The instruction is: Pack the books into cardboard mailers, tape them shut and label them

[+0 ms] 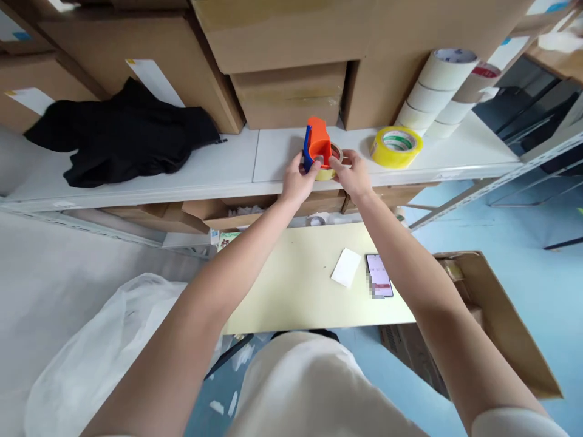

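An orange and blue tape dispenser (317, 135) is at the shelf's front edge, between my two hands. A roll of yellowish tape (325, 175) sits against its right side; whether it is fully mounted I cannot tell. My left hand (299, 182) is closed on the dispenser's lower left side, thumb in front. With thumb and fingers, my right hand (354, 176) grips the rim of the tape roll. To the right of that hand, a large yellow tape roll (395, 147) lies on the shelf. Part of the dispenser's underside is hidden by my fingers.
Cardboard boxes (286, 91) line the back of the white shelf (273, 152). Black cloth (136, 136) lies left; stacked label rolls (430, 97) stand right. Below, a cream table (291, 273) bears a white paper (346, 267) and a phone (379, 276). An open carton (505, 321) stands right.
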Action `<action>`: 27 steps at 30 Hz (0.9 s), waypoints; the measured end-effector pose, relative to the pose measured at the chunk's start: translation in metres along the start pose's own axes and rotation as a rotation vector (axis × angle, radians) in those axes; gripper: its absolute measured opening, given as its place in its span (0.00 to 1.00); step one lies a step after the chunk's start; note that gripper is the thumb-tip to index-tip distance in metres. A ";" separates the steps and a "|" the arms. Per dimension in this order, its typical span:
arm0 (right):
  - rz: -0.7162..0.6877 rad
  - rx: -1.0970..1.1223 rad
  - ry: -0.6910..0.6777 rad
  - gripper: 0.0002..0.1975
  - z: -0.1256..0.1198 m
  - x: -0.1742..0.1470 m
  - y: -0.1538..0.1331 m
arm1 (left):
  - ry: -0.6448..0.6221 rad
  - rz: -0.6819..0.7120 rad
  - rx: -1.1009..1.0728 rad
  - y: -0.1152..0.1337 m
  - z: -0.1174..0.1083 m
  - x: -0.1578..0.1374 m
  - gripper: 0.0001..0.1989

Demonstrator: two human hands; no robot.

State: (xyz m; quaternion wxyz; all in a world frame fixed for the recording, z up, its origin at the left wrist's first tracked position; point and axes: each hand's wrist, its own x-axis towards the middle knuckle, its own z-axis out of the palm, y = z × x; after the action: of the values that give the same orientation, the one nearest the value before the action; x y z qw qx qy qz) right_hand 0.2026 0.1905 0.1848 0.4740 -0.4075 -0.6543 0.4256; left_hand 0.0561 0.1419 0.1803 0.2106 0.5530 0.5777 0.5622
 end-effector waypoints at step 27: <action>0.655 -0.251 -0.212 0.31 -0.004 -0.354 0.170 | -0.367 -0.784 -0.012 -0.122 0.033 -0.365 0.28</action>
State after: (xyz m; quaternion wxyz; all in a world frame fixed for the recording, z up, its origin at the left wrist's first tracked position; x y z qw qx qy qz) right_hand 0.3063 -0.0882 -0.0720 0.1884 -0.6040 -0.5818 0.5111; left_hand 0.1456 -0.1341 -0.0744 0.5106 0.3812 0.6939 0.3353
